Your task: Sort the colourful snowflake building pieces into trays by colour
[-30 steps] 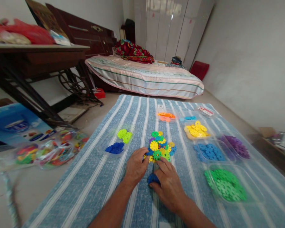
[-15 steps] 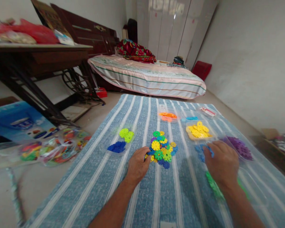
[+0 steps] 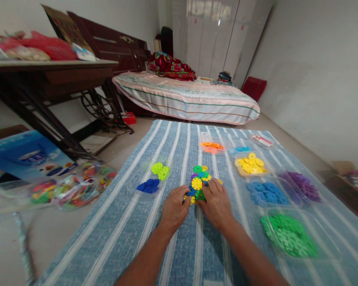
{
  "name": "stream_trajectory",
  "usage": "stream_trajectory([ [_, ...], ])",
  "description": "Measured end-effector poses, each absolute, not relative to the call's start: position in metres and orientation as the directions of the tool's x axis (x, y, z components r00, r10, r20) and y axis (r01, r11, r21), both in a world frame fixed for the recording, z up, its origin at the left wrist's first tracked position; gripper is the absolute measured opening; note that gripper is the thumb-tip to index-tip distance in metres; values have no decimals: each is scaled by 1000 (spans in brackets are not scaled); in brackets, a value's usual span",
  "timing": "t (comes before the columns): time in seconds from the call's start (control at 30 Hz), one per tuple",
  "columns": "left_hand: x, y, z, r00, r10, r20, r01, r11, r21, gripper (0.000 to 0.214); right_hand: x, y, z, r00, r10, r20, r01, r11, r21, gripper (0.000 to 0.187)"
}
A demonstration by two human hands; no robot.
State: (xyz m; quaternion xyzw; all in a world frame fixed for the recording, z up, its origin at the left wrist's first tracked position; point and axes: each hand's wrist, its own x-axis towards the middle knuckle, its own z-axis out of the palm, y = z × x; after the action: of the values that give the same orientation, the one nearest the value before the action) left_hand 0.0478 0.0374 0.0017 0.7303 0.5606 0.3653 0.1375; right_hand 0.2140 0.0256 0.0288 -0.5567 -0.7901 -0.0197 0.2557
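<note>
A pile of flower-shaped plastic discs in mixed colours (image 3: 197,183) lies in the middle of the striped cloth. My left hand (image 3: 175,208) is at the pile's left edge, thumb and fingers closed round a blue disc (image 3: 191,191). From the right, my right hand (image 3: 217,202) reaches over the pile and covers its right part. Its thumb and forefinger close on a green disc (image 3: 200,195). To the left, a clear tray holds lime-green discs (image 3: 160,171) and dark blue discs (image 3: 148,185).
Clear trays at the right hold orange (image 3: 211,147), light blue (image 3: 242,149), yellow (image 3: 251,164), purple (image 3: 302,186), blue (image 3: 268,193) and green discs (image 3: 292,234). A small box (image 3: 262,140) lies at the back right. Beyond stand a bed (image 3: 185,99) and a sewing table (image 3: 77,69).
My right hand has moved left from the blue discs' tray to the pile, uncovering the blue and green trays. My left hand has stayed at the pile's left edge.
</note>
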Motion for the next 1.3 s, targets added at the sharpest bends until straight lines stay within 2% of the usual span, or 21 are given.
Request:
stream_trajectory([
  [0.17,48,38,2,103,922,374,730,-326,601,20,212,24,21,-243,859,450,878,392,-273,22],
  [0.33,48,38,4,118,915,385,722,-345,599,20,213,19,22,-209,844,494,838,415,-355,10],
  [0.5,47,38,3,117,919,377,725,-338,599,21,231,6,42,-186,802,568,813,450,-369,13],
  [0.67,48,37,2,99,926,364,727,-317,609,21,302,-17,66,-131,745,654,908,355,-222,19],
  [0.83,49,37,3,104,930,354,726,-314,612,21,371,-40,77,-96,777,622,994,47,95,46],
  [0.9,49,37,4,106,931,348,726,-312,613,21,374,-44,75,-79,787,612,990,-11,141,49],
  [1.0,48,37,4,105,934,342,727,-307,615,21,347,-37,66,-95,804,587,995,89,39,37],
  [1.13,48,37,4,104,933,344,732,-305,609,21,289,-12,49,-183,859,478,959,264,-106,21],
  [1.3,49,37,3,110,928,356,740,-316,594,23,247,16,28,-145,927,347,960,216,-178,15],
])
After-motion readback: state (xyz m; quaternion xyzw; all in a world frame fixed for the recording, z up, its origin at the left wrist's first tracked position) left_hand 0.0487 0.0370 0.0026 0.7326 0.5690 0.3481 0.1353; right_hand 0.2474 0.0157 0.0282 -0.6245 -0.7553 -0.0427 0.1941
